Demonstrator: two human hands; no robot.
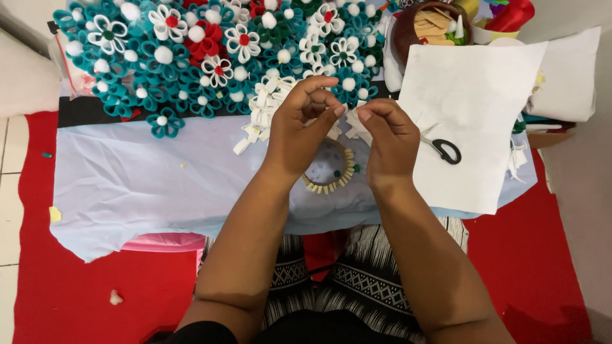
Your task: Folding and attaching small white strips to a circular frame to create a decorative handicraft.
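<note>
Left hand (pixel 296 130) and right hand (pixel 389 137) are both pinching a white felt strip (pixel 349 118); teal felt flowers (pixel 191 57) crowding behind, scissors (pixel 446 151) lying right.

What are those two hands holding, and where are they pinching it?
The left hand and the right hand pinch a small folded white felt piece between their fingertips, at its top edge. The rest of it is hidden behind the hands.
</note>
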